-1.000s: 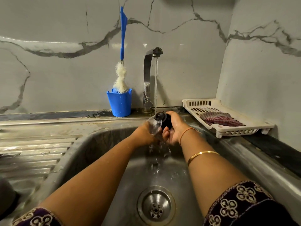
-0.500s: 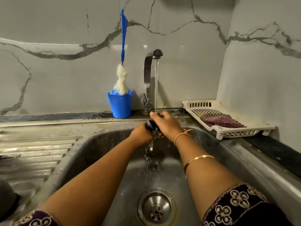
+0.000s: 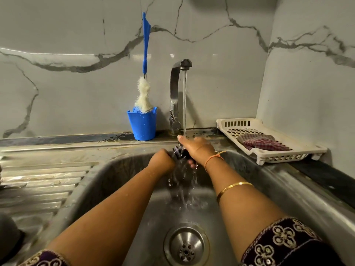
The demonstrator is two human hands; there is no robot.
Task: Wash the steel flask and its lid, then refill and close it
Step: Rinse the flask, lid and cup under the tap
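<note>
Both my hands meet under the running tap over the steel sink. Between them is a small black lid, mostly hidden by fingers and splashing water. My right hand covers it from above with fingers curled round it. My left hand grips it from the left side. Water runs off the lid into the basin. The flask body cannot be made out; only a dark rounded shape sits at the lower left edge of the drainboard.
A blue cup holding a bottle brush stands on the ledge left of the tap. A white slotted tray with a checked cloth sits at the right. The drain lies below; a ribbed drainboard is at the left.
My right hand has turned over on top of the lid, which was plainly visible a second ago and is now mostly covered. Both hands stay under the stream.
</note>
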